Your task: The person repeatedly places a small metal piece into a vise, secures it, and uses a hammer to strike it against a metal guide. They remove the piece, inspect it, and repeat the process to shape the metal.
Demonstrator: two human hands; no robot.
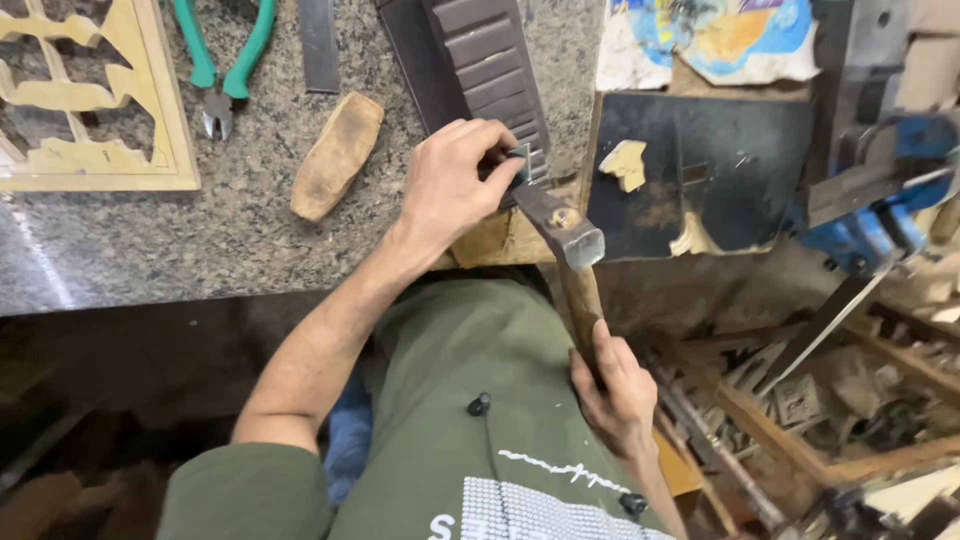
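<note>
Right hand [618, 392] lower centre clenched on hammer [572, 262] handle, left hand [452, 185] mid-frame pinching small metal piece [520, 162] against dark ridged strip [487, 70] — pliers [226, 62] upper left

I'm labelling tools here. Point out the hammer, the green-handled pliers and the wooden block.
hammer [572, 238]: head view, on its metal head.
green-handled pliers [251, 45]: head view, right handle.
wooden block [337, 155]: head view, its middle.

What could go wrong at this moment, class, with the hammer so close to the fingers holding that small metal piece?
1. The left hand pinches the small metal piece right beside the hammer head, so a stray blow might hit the fingers.
2. The right hand grips the wooden handle low down, which may loosen aim.
3. The dark slatted strip lies unclamped on the granite counter and could shift.
</note>
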